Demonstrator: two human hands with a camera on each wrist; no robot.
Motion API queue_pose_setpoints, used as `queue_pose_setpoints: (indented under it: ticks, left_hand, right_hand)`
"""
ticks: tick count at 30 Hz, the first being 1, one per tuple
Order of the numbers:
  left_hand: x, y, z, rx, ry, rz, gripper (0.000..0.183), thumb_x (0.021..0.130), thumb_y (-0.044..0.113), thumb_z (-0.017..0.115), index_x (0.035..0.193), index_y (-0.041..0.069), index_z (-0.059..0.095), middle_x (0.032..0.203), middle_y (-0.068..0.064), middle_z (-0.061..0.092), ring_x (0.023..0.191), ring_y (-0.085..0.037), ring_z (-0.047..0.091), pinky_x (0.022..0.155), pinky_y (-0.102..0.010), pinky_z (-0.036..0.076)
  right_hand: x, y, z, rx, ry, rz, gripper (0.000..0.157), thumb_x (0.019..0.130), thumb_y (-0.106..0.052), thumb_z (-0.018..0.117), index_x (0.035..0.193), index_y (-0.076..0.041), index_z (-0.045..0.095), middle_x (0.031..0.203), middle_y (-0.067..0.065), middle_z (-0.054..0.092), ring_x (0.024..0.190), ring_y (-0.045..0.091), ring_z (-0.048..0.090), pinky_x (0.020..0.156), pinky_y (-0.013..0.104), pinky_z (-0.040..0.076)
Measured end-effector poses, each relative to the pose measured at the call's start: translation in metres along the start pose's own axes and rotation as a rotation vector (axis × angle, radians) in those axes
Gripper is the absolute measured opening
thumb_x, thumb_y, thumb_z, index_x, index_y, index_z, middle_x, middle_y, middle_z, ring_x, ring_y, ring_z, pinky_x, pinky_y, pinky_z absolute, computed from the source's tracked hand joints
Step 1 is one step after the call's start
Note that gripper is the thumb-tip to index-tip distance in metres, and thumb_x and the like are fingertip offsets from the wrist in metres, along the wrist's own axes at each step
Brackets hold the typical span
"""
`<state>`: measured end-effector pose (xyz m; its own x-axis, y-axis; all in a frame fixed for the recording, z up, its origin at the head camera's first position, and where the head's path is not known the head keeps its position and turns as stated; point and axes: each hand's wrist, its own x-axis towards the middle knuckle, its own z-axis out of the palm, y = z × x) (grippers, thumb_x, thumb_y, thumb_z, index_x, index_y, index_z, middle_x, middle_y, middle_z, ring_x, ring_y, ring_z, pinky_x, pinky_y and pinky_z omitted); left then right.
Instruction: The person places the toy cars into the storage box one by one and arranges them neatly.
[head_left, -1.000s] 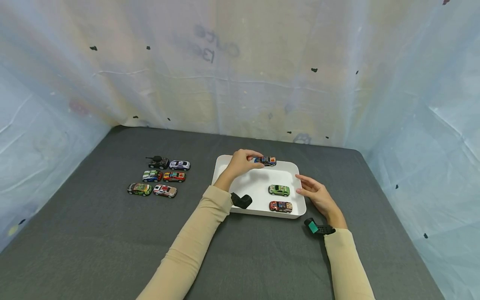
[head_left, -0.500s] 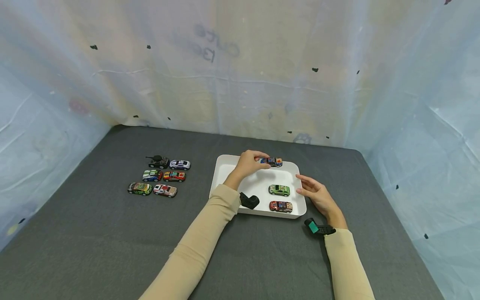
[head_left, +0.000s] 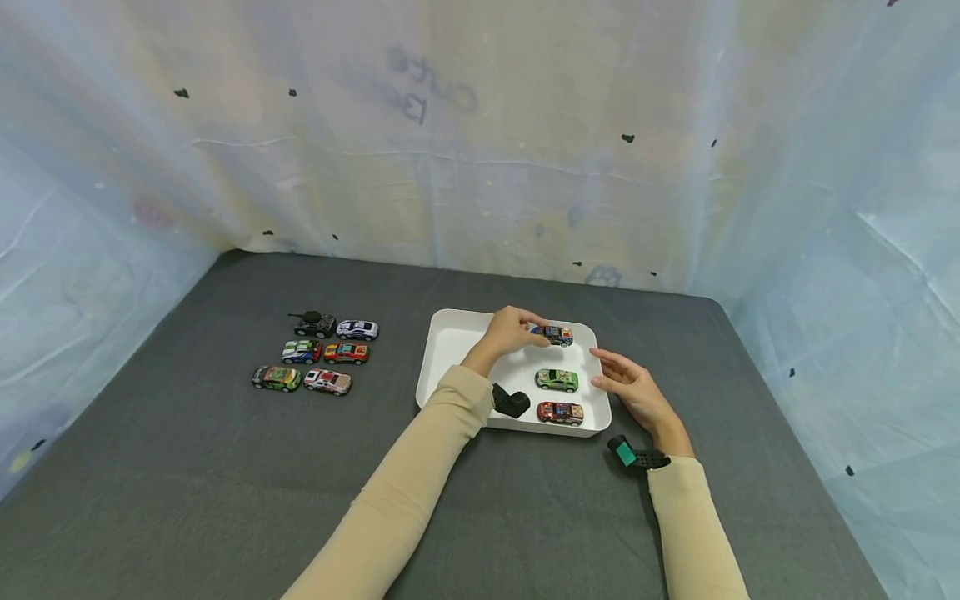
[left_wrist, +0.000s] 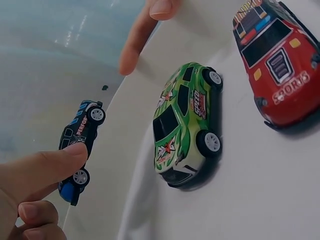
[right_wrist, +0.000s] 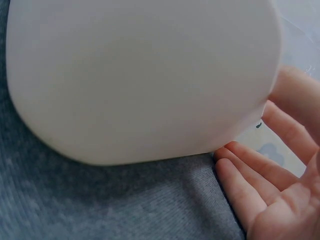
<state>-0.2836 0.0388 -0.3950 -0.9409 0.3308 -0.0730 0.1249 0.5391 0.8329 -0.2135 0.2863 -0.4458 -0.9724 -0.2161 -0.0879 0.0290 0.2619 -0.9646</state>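
Gray cloth (head_left: 555,517) bears a tray (head_left: 450,340); near its far right corner the left hand (head_left: 507,335) pinches a dark car (head_left: 558,336), which slack fingers might drop; the right hand (head_left: 637,395), relaxed, touches the rim.

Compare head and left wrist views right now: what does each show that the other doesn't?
Head only: the six toy vehicles on the gray table and the beige sleeves.

Left wrist only: readable lettering, "SPORTS" on the red car and "PERFOR" on the dark car.

Both: those two cars, the green car, the white tray, the left grip holding the dark car, and fingers of the right grip.
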Motion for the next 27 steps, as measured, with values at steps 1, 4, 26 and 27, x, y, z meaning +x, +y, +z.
queue_pose_setpoints:
  ticks: [1, 4, 26, 27]
  left_hand:
    - [0.0, 0.0, 0.001, -0.002, -0.008, -0.008, 0.037, 0.079, 0.025, 0.08, 0.114, 0.014, 0.073, 0.058, 0.005, 0.033, 0.054, -0.01, 0.027, 0.056, -0.021, 0.027]
    - [0.001, -0.001, 0.003, -0.001, -0.026, -0.017, 0.036, 0.079, 0.024, 0.08, 0.113, 0.014, 0.073, 0.075, 0.002, 0.053, 0.058, -0.009, 0.029, 0.058, -0.021, 0.028]
    - [0.009, -0.012, 0.02, 0.048, 0.003, -0.092, 0.033, 0.078, 0.024, 0.081, 0.109, 0.015, 0.075, 0.123, -0.008, 0.066, 0.111, -0.025, 0.058, 0.093, -0.034, 0.047]
    - [0.009, -0.011, 0.02, 0.053, 0.006, -0.097, 0.032, 0.078, 0.024, 0.081, 0.109, 0.016, 0.075, 0.122, -0.008, 0.067, 0.111, -0.025, 0.059, 0.093, -0.034, 0.047]
  right_hand:
    - [0.0, 0.0, 0.0, -0.001, -0.001, -0.001, 0.063, 0.092, -0.013, 0.065, 0.147, -0.001, 0.037, 0.155, 0.021, 0.032, 0.125, 0.0, 0.046, 0.09, 0.007, 0.043]
    - [-0.001, 0.0, 0.0, -0.002, 0.0, -0.006, 0.063, 0.092, -0.014, 0.065, 0.147, -0.001, 0.037, 0.155, 0.021, 0.032, 0.128, 0.003, 0.046, 0.09, 0.006, 0.043]
    - [-0.002, -0.004, 0.001, 0.026, -0.007, -0.014, 0.064, 0.091, -0.012, 0.066, 0.146, 0.001, 0.037, 0.155, 0.023, 0.031, 0.121, -0.004, 0.047, 0.09, 0.007, 0.044]
    - [-0.002, -0.004, 0.002, 0.025, -0.007, -0.011, 0.064, 0.091, -0.012, 0.066, 0.146, 0.001, 0.037, 0.155, 0.023, 0.031, 0.121, -0.004, 0.047, 0.09, 0.007, 0.044]
